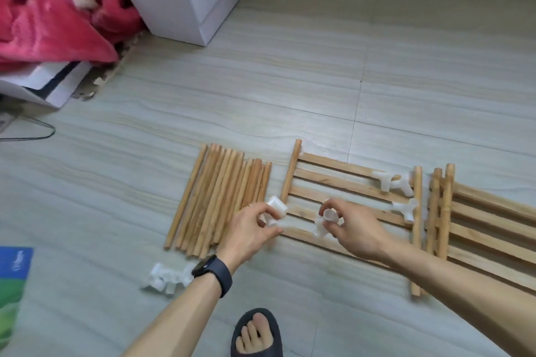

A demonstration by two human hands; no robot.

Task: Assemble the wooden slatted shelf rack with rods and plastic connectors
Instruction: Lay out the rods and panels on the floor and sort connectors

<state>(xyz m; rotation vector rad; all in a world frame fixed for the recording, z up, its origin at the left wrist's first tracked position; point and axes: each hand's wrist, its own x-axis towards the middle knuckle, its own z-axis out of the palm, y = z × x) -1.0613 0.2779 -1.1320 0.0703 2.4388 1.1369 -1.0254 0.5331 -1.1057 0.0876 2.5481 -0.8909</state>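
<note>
The left hand (252,229) pinches a white translucent plastic connector (275,210) between thumb and fingertips. The right hand (356,229) has its fingers curled round a second white plastic connector (326,222), one open socket turned upward. Both hover just above the near left part of the pale wooden slatted panel (333,164), which lies flat on the grey tiled floor (261,81), well away from the floor's far edge at the wall.

The likeliest slip is orientation. These connectors branch several ways, and blur hides how their sockets point. One pushed onto a rod end the wrong way round would probably have to be pulled off again, and forcing it could jam or split the plastic.

The panel rests loose on smooth tile. A firm sideways push could slide it into the bundle of round wooden rods (220,200) just beside it on the left, and those would likely roll and scatter. Pushed the other way, it could strike the stack of further slatted wooden panels (478,229) near its right end.

Two more white plastic connectors (391,182) lie on the panel's far right end. Lifting or tilting the panel would probably tip them off.

A small heap of white plastic connectors (165,277) sits on the floor beside the left forearm, not far from a foot in a dark sandal (256,333). A careless step there could crush or kick them.
</note>
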